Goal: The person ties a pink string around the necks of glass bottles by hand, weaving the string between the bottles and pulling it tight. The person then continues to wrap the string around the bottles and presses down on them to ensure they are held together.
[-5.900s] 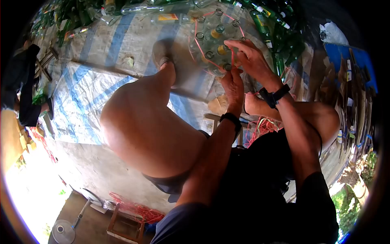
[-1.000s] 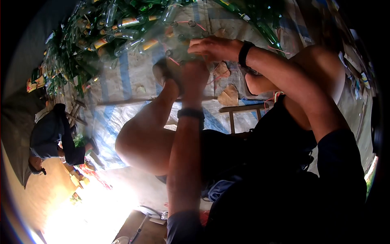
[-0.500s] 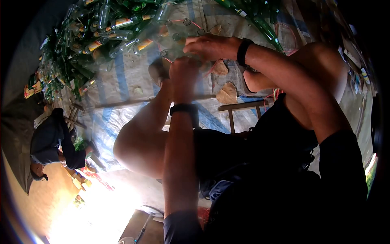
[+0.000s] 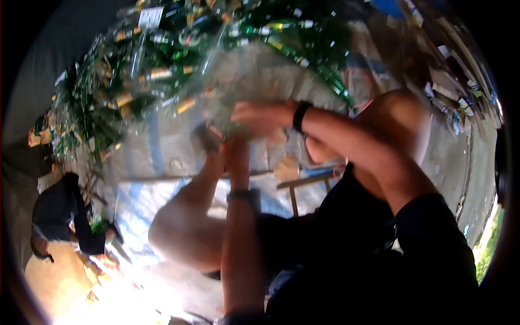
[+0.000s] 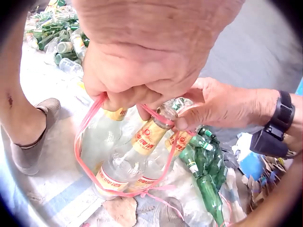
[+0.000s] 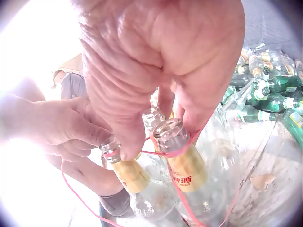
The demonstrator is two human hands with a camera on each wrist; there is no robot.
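Upright clear glass bottles (image 5: 125, 163) with yellow neck labels stand bunched, a loop of pink plastic string (image 5: 76, 146) running round them. In the left wrist view, my left hand (image 5: 142, 61) has its fingers curled tightly on the string beside the necks. My right hand (image 6: 165, 52) reaches over the bunch from above. Its thumb presses one bottle neck, and its fingers go behind other bottle necks (image 6: 173, 137), gripping them. More string lies round these necks. In the head view, both hands are blurred: left hand (image 4: 235, 157) nearer me, right hand (image 4: 262, 115) beyond.
A large heap of green and clear bottles (image 4: 162, 54) spreads at the back left. Green bottles (image 5: 208, 194) lie right of the bunch. A dry leaf (image 4: 287, 168) and a wooden stool (image 4: 306, 181) are near my legs. Another person (image 4: 57, 208) is at the left.
The head view has tilted, so hands and bottles sit lower in it. Compared with the oldest frame, my left hand has gone from open-looking fingers at the necks to a curled grip.
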